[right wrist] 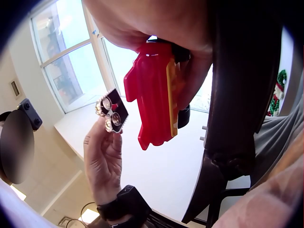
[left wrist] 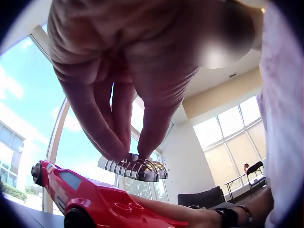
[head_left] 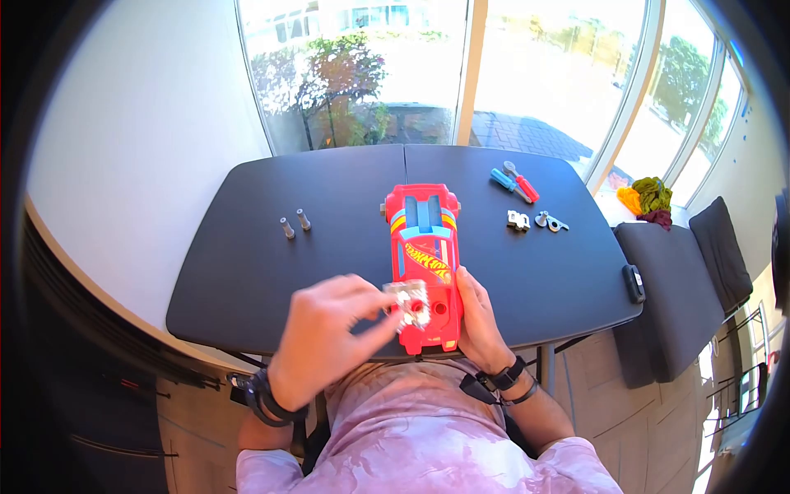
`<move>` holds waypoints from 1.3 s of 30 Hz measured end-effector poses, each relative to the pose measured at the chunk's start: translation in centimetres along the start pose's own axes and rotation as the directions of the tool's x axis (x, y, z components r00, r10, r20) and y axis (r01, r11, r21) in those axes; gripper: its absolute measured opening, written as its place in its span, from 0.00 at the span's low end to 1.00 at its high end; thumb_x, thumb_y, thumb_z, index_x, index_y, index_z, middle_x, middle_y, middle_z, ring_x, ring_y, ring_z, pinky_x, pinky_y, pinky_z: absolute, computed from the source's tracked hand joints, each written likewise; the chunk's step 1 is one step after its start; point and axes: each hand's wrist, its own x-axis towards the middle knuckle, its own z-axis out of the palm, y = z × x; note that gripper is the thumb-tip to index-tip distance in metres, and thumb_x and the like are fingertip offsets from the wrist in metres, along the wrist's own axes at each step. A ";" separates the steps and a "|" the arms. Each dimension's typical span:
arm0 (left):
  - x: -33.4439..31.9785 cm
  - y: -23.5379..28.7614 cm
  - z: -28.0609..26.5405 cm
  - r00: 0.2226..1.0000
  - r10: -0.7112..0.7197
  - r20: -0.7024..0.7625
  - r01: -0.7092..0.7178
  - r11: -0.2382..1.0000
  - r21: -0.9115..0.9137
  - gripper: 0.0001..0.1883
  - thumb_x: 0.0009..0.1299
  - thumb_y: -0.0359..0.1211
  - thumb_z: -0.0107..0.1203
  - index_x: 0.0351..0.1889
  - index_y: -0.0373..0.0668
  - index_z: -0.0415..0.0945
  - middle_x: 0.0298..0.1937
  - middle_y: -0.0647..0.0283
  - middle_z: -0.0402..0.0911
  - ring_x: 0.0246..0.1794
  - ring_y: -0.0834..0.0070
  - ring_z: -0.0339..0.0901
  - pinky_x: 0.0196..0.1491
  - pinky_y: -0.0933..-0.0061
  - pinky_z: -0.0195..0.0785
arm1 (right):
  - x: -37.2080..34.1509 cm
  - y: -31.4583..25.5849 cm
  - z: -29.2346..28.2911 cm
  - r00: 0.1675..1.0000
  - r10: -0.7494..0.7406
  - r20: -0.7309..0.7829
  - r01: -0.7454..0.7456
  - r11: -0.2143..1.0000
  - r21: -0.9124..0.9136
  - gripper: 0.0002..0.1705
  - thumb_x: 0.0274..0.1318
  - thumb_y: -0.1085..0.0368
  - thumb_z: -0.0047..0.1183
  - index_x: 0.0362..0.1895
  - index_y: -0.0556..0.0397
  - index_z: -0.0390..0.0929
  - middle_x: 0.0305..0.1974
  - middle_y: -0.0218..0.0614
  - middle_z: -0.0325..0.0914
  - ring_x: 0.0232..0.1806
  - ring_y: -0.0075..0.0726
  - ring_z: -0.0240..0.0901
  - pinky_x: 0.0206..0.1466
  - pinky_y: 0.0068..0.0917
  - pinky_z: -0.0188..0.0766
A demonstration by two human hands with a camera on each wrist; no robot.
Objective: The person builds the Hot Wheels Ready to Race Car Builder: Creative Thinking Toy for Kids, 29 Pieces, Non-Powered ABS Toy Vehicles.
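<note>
A red toy car [head_left: 422,239] lies lengthwise at the centre of the head view, its near end close to you. Your right hand [head_left: 481,329] grips that end, fingers curled along its side. At lower left, your left hand [head_left: 325,325] is nearly closed, fingertips pinching a chrome piece [left wrist: 137,169] above the car.

To place the piece well, you would probably do best to brace the car, pinch the chrome by its edges, level it over the round holes [head_left: 440,308], and lower it straight down (a tilt could make it catch).

From the head view, the chrome seems to lie right on the car; the left wrist view shows open space beneath it. Only the right wrist view shows the chrome's dark flat face [right wrist: 122,109] with two round rings [right wrist: 116,118]. Only the head view shows the blue-handled tool [head_left: 505,180] at upper right.
</note>
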 end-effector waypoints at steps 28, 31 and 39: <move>3.8 -6.9 -0.8 0.988 -0.048 -0.149 0.086 0.963 0.257 0.15 0.69 0.40 0.79 0.46 0.41 0.92 0.41 0.59 0.93 0.34 0.61 0.90 0.44 0.64 0.86 | -0.4 -0.3 0.3 1.000 -0.013 -0.026 0.013 1.000 -0.016 0.28 0.92 0.48 0.44 0.74 0.58 0.73 0.63 0.39 0.86 0.60 0.26 0.88 0.63 0.31 0.88; 5.8 -11.9 -3.5 0.987 -0.097 -0.128 0.145 0.885 0.442 0.15 0.68 0.38 0.79 0.49 0.43 0.91 0.48 0.60 0.91 0.48 0.59 0.89 0.54 0.58 0.84 | -0.5 -0.3 0.3 1.000 -0.002 -0.027 0.002 1.000 -0.014 0.28 0.92 0.48 0.45 0.74 0.59 0.73 0.63 0.39 0.86 0.60 0.26 0.88 0.63 0.31 0.88; 6.7 -21.6 -5.0 0.956 -0.280 0.085 0.149 0.716 0.683 0.24 0.66 0.36 0.79 0.59 0.46 0.88 0.56 0.61 0.89 0.61 0.57 0.86 0.63 0.55 0.83 | -0.2 -0.2 -0.1 1.000 0.003 -0.023 -0.003 1.000 -0.019 0.28 0.92 0.48 0.45 0.74 0.58 0.74 0.62 0.38 0.87 0.59 0.24 0.87 0.63 0.30 0.88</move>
